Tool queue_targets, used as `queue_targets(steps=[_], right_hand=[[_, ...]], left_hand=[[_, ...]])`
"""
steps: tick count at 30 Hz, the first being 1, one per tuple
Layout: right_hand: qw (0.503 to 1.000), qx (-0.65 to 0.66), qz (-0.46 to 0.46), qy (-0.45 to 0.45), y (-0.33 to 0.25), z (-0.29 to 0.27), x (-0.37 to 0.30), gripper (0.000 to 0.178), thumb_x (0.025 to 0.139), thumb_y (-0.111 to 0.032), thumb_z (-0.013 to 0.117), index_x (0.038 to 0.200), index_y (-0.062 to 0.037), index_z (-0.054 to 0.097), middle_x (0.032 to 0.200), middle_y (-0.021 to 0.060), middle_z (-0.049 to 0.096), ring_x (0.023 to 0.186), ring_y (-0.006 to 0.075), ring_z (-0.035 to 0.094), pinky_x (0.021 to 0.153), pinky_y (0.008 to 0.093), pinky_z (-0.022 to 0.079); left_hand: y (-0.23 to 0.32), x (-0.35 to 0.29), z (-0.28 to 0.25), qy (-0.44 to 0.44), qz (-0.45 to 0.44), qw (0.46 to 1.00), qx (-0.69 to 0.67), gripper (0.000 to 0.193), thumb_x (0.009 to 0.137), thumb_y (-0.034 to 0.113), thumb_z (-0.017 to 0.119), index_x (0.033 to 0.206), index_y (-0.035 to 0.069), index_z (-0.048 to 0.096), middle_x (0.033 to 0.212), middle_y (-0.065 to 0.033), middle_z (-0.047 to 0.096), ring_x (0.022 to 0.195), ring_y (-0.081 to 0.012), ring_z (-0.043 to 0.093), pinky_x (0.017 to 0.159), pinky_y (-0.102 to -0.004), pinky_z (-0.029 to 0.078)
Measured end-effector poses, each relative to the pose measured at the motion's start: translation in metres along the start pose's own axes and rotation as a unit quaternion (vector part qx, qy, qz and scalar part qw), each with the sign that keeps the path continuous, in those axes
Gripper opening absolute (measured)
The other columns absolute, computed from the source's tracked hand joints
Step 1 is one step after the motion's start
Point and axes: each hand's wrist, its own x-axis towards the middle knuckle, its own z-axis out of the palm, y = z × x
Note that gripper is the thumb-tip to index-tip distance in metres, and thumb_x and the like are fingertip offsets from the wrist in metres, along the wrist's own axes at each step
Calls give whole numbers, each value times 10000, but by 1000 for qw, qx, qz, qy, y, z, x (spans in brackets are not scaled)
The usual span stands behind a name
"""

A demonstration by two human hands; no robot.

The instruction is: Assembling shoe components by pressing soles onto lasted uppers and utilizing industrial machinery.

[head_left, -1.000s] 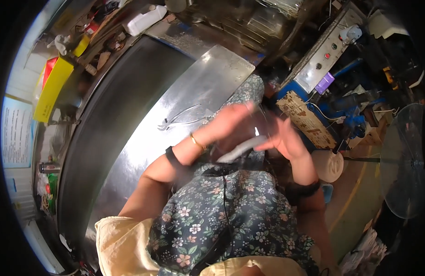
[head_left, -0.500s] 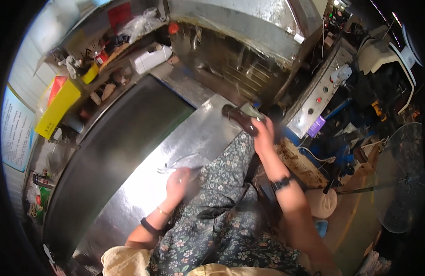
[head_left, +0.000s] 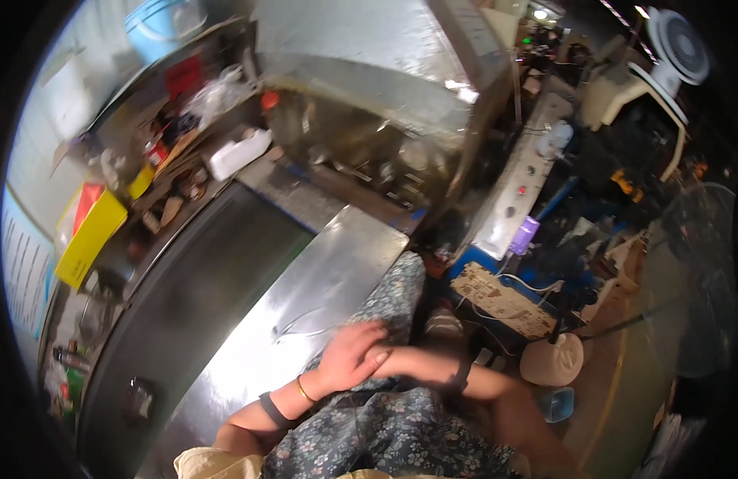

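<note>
At the right-hand edge of the metal table (head_left: 345, 255), the left hand (head_left: 343, 361) lies over the right hand (head_left: 395, 362), its fingers close together; the right fingers are hidden beneath it, so whether they are apart or closed cannot be told. Just left of the hands, the pliers (head_left: 283, 338) lie on the table in glare, where any reach is best made with the hands uncrossed. Beyond, along the table's left side, runs a black belt (head_left: 201, 303) bearing a dark object (head_left: 140, 399), best kept clear of fingers.
</note>
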Motion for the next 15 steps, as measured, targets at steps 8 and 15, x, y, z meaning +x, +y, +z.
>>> queue_targets(steps=[8,15], right_hand=[[964,-173,77,-189,-156,-81,-21,296,916,-333,624,956,-52,710,914,142,685,874,271,651,766,393,506],[965,-219,-133,59,-131,-83,-45,300,915,-313,650,760,-58,676,690,82,643,551,255,614,548,391,483]], left_hand=[[26,45,22,-241,-191,738,-600,396,952,236,568,1272,2,560,1199,-105,629,1109,-185,590,995,-317,438],[51,38,42,-35,-408,646,-644,389,983,297,426,1110,-18,618,1025,-156,658,999,-241,622,926,-326,480]])
